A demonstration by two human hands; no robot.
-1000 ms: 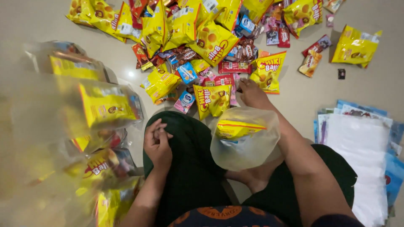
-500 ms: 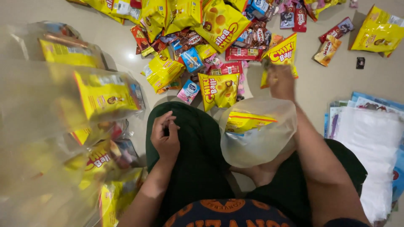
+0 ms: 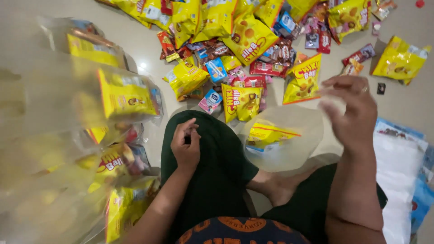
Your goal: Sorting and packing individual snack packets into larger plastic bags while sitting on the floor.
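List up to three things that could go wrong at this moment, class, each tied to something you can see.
1. The right hand lifts the clear plastic bag by one edge only; the yellow packet inside might slide out if the bag tips.
2. The left hand rests on the knee, so nothing steadies the bag.
3. The filled bags piled at the left could topple.

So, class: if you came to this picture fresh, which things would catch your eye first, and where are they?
First, the big heap of yellow snack bags and small red and blue packets spread over the floor at the top. Next, the right hand raised at the rim of a clear plastic bag with a yellow packet inside, centre right. At left, packed clear bags are stacked.
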